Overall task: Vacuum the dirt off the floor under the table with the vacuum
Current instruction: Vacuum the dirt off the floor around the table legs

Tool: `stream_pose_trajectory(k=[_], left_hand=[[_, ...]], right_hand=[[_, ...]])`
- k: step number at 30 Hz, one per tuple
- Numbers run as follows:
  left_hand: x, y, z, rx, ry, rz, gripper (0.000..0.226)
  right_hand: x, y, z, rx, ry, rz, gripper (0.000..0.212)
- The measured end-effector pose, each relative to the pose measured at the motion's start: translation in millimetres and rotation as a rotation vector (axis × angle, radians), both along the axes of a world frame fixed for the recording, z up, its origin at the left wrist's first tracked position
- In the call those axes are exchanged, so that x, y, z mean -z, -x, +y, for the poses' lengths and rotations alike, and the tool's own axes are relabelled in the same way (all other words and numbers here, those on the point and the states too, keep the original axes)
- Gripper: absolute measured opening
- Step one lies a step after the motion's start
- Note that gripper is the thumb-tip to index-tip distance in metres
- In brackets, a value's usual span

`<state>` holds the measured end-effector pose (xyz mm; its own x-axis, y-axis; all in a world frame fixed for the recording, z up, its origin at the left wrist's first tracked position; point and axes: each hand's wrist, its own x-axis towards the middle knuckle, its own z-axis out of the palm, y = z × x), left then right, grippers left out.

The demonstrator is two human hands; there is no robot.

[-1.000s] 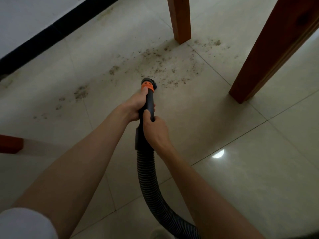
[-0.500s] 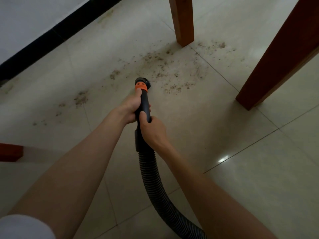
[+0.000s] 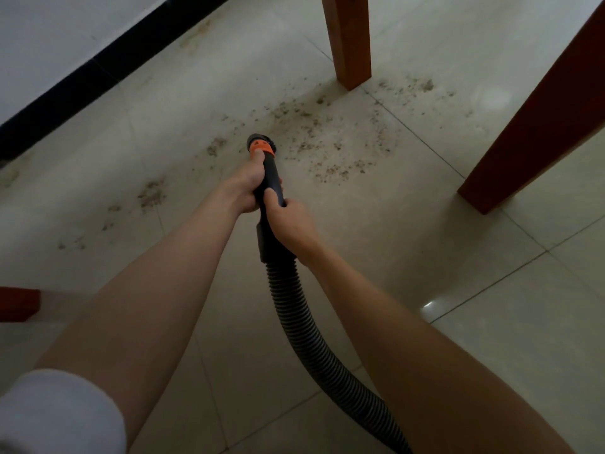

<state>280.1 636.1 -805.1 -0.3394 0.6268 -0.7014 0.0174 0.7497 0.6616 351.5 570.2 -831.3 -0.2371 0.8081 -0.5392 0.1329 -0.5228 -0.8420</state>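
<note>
Orange marks the collar near the tip of the vacuum wand [image 3: 266, 172], and compared with half a second ago that tip sits a little farther left of the main patch of dirt [image 3: 330, 142], while the table legs have drifted slightly toward the right of the view. Both hands remain on the wand in the same order as before.

The left hand [image 3: 244, 188] is the forward one, its fingers wrapped round the black tube just behind the orange collar, thumb lying up along it. The right hand [image 3: 289, 224] grips the tube directly behind, fingers curled tight round it where the rigid part meets the ribbed hose [image 3: 307, 326]. The two hands touch or nearly touch. Both forearms reach straight out from the bottom of the view, the left one ending in a white sleeve [image 3: 59, 417].

The wand points down and away toward the tiled floor [image 3: 491, 322], its nozzle beside the dirt; whether it touches the tile cannot be told.

Counted: one wand with one hose, two hands, two wooden table legs in full view, the far leg [image 3: 348, 37] and the near leg [image 3: 537, 116], plus one reddish wooden piece [image 3: 18, 304] at the left edge. The dirt lies in about three loose patches: the large one between wand and far leg, a smaller one beyond that leg, and scattered clumps to the left.
</note>
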Motion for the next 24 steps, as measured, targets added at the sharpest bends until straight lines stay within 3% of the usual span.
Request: stream_pose_trajectory(k=[11, 24], left_hand=[[19.2, -5.7, -45.9, -0.037, -0.031, 0.035, 0.059], [4.4, -41.4, -115.8, 0.151, 0.005, -0.012, 0.052]], right_hand=[[14.0, -3.4, -58.0, 0.03, -0.041, -0.036, 0.039], [-8.1, -36.7, -138.7, 0.15, 0.023, 0.035, 0.041]])
